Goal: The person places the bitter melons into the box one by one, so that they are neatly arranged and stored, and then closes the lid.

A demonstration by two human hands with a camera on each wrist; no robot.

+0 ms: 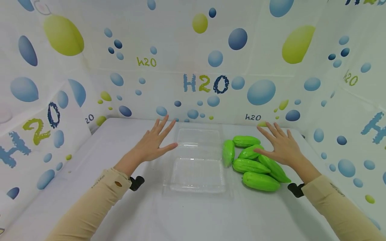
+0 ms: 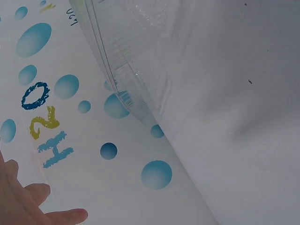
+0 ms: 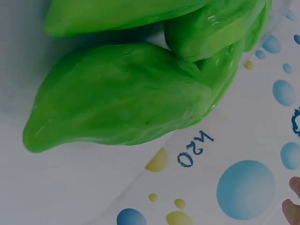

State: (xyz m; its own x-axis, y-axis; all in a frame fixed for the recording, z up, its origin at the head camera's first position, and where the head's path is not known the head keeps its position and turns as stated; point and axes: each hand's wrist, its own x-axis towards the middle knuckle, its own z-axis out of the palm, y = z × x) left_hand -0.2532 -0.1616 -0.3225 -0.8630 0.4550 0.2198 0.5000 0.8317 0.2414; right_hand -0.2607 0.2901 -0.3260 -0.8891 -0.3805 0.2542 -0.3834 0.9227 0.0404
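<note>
left hand [image 1: 155, 142] by clear plastic container [image 1: 197, 174], right hand [image 1: 281, 145] by glossy vegetables [image 1: 251, 166] (each grip splayed).

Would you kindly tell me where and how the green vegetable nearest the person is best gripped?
Probably around its plump middle, the right hand coming from above and the near side: this green vegetable lies crosswise, its near flank free, while other green vegetables crowd its far side.
</note>
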